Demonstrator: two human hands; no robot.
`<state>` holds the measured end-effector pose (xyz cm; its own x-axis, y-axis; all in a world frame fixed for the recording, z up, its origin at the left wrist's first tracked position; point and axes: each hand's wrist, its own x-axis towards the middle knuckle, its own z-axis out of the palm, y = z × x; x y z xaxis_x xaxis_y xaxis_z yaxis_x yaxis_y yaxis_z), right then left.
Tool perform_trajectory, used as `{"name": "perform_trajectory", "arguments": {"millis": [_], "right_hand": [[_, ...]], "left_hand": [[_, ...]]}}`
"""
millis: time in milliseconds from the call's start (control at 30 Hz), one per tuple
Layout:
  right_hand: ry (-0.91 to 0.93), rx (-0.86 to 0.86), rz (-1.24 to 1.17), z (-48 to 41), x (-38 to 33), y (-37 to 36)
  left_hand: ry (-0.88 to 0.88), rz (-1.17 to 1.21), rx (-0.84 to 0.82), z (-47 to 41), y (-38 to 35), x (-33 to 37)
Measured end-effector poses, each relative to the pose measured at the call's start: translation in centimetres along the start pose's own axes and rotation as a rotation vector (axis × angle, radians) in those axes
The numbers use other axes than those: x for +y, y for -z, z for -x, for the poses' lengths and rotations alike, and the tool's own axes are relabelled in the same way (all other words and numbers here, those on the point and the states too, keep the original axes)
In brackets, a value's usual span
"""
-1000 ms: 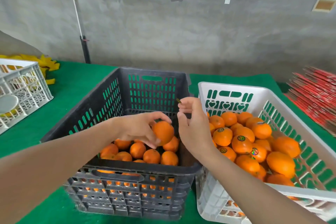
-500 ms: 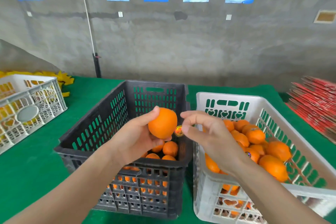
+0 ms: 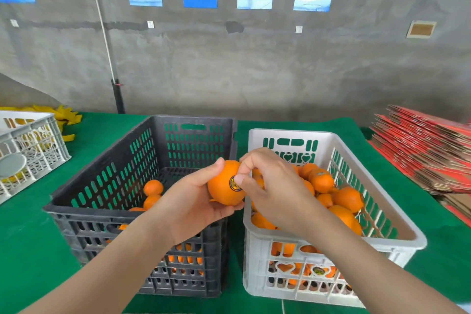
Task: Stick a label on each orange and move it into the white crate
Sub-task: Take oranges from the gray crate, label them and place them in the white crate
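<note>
My left hand (image 3: 190,208) grips an orange (image 3: 221,187) above the gap between the two crates. A round dark label (image 3: 234,183) sits on the orange's right side. My right hand (image 3: 274,186) touches the orange, its thumb tip pressing on the label and its fingers curled over the top of the fruit. The black crate (image 3: 102,178) on the left holds unlabelled oranges (image 3: 152,187) at its bottom. The white crate (image 3: 397,224) on the right is piled with oranges (image 3: 349,199), some showing labels.
A green cloth (image 3: 30,250) covers the table. Another white crate (image 3: 33,150) stands at the far left with yellow items (image 3: 67,117) behind it. A stack of red flat cartons (image 3: 428,150) lies at the right. A grey wall with posters is behind.
My left hand lifted the orange out of the black crate and carried it right. My right hand brought the label to the orange and now presses it on.
</note>
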<state>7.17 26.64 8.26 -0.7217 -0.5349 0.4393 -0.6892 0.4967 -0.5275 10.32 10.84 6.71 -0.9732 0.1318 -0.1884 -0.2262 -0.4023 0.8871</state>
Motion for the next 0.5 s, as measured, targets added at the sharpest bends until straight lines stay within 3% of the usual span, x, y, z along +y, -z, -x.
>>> {"name": "perform_trajectory", "arguments": {"millis": [200, 500], "right_hand": [[0.050, 0.184, -0.037, 1.2, 0.4, -1.4], [0.018, 0.179, -0.222, 3.3, 1.9, -4.5]], "left_hand": [[-0.045, 0.015, 0.008, 0.3, -0.8, -0.8], [-0.076, 0.024, 0.097, -0.8, -1.4, -2.6]]}}
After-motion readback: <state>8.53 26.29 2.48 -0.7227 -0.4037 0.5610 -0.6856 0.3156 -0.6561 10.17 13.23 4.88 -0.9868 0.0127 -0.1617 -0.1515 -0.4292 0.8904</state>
